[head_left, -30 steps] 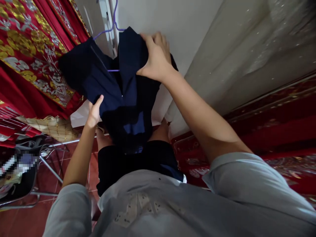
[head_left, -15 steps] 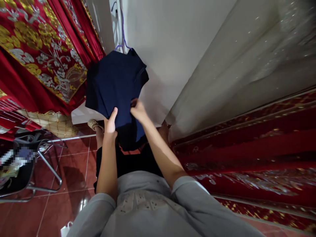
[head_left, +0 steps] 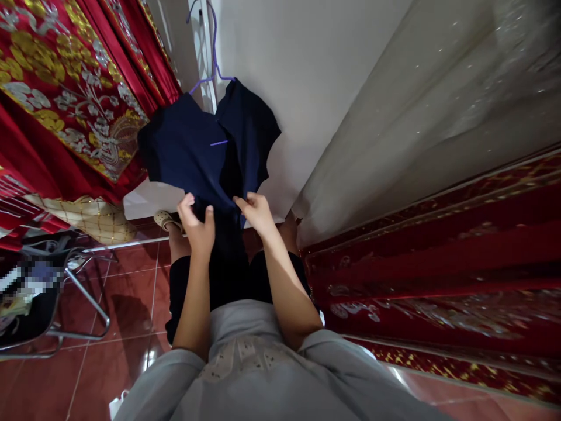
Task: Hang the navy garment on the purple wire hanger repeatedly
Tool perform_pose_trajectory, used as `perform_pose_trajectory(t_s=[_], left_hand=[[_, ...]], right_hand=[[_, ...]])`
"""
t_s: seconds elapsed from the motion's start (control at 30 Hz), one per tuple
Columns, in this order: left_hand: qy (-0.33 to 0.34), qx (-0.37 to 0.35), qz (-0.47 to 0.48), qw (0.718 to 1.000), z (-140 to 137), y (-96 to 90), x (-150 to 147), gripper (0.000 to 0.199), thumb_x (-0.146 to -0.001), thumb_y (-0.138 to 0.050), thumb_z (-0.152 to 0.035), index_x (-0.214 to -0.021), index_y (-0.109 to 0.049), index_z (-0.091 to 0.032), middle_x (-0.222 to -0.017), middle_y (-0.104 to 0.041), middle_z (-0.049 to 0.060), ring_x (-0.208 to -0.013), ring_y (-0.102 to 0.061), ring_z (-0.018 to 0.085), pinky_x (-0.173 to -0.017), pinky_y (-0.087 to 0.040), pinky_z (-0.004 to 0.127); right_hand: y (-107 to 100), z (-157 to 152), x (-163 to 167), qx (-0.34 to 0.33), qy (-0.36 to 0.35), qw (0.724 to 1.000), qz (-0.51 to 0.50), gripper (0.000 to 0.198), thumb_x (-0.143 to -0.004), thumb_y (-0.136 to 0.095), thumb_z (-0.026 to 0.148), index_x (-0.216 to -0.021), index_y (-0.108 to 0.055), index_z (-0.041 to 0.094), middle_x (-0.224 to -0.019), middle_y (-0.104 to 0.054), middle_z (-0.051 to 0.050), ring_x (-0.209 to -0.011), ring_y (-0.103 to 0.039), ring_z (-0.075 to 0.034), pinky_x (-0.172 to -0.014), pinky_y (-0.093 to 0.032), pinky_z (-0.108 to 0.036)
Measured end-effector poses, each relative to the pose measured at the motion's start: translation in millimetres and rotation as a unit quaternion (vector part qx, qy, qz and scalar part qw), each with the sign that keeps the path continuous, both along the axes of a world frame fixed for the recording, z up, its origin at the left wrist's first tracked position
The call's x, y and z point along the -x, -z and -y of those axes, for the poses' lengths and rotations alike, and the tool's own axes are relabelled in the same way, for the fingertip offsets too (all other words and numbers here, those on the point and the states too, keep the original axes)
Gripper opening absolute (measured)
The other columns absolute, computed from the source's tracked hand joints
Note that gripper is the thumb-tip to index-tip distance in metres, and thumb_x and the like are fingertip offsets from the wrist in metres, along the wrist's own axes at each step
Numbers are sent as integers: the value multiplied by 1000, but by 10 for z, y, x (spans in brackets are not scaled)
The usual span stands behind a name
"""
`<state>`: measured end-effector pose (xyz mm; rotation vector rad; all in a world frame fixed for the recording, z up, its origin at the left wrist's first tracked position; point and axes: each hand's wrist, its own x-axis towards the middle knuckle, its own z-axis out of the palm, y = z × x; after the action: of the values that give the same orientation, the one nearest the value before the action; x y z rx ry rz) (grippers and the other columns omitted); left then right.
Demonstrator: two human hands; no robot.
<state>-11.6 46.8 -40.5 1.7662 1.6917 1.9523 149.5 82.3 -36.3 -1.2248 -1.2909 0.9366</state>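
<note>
A dark navy short-sleeved shirt (head_left: 188,146) hangs in front of me on a purple hanger (head_left: 214,49), its front partly parted so a bit of the hanger shows inside. At the shirt's lower left edge, my left hand (head_left: 197,225) has its thumb and fingers apart, with no cloth visibly gripped. My right hand (head_left: 258,215) pinches the shirt's front edge low on the right. Dark cloth hides what lies between the two hands.
Red embroidered drapery (head_left: 100,117) hangs at the left, and a black chair (head_left: 52,298) holding loose items stands below it. A pale wall (head_left: 307,70) is ahead. Sheer grey cloth (head_left: 421,117) and red fabric (head_left: 438,257) extend along the right.
The shirt has spread wider and its front has parted, exposing part of the hanger. My left hand has let go of the cloth and opened; my right hand has moved slightly down and right.
</note>
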Motion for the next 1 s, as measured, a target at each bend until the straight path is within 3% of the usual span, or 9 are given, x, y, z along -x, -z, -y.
perform_pose_trajectory(t_s=[0.07,0.13,0.2,0.27,0.37,0.5,0.57,0.77,1.0], left_hand=[[78,43,-39,995,27,26,-137,39,-92,-72,-27,-127,-56,-20,-126,-59,13,-120,-57,28,-108,-47,42],[165,81,-53,982,57,34,-239,16,-100,-59,-25,-114,-60,-19,-110,-64,10,-107,-62,25,-99,-51,38],[241,105,-44,964,84,28,-292,16,-104,-46,-21,-107,-61,-18,-97,-65,7,-93,-65,21,-88,-53,33],[276,108,-30,955,96,17,-310,17,-104,-48,-22,-113,-62,-17,-101,-68,8,-94,-67,20,-88,-53,32],[260,89,-15,961,77,10,-324,18,-102,-53,-22,-115,-64,-17,-107,-71,9,-98,-69,21,-89,-55,33],[192,68,6,979,36,21,-367,17,-101,-52,-20,-102,-68,-16,-94,-73,8,-86,-70,19,-81,-57,31],[187,63,11,980,35,14,-382,15,-100,-57,-22,-101,-71,-16,-95,-74,8,-86,-71,19,-81,-58,30],[175,60,52,981,78,-43,-365,13,-98,-65,-27,-96,-72,-17,-89,-75,5,-80,-71,17,-77,-57,27],[199,88,34,976,76,15,-357,13,-99,-61,-27,-100,-71,-17,-90,-75,5,-80,-71,18,-78,-57,27]], right_hand=[[-62,77,21,-14,-18,1000,-4,50,-86,-66,55,-60,-37,23,-55,-37,5,-54,-38,-11,-53,-28,-28],[-95,162,50,-17,-29,999,3,52,-87,-64,59,-59,-39,23,-54,-38,4,-53,-40,-11,-53,-29,-28],[-114,229,64,-20,-29,999,0,51,-87,-63,60,-60,-42,22,-54,-41,3,-54,-42,-12,-53,-31,-28],[-128,262,57,-29,-34,999,-26,45,-88,-64,57,-64,-53,20,-59,-51,1,-58,-49,-13,-57,-37,-29],[-133,260,27,-37,-70,994,-71,28,-83,-71,46,-80,-66,19,-77,-67,-3,-73,-64,-17,-71,-49,-31],[-112,236,-12,-39,-79,992,-89,18,-79,-73,36,-84,-68,19,-82,-72,-4,-76,-68,-19,-77,-54,-34],[-97,236,-19,-59,-56,994,-69,16,-83,-70,35,-85,-69,19,-83,-72,-5,-75,-67,-19,-78,-55,-36],[67,248,101,-205,29,978,16,17,-97,-61,36,-96,-69,22,-94,-71,-6,-89,-65,-20,-86,-53,-37],[247,238,235,-249,92,964,-13,26,-103,-55,42,-89,-60,22,-83,-61,-3,-79,-59,-18,-78,-50,-33]])
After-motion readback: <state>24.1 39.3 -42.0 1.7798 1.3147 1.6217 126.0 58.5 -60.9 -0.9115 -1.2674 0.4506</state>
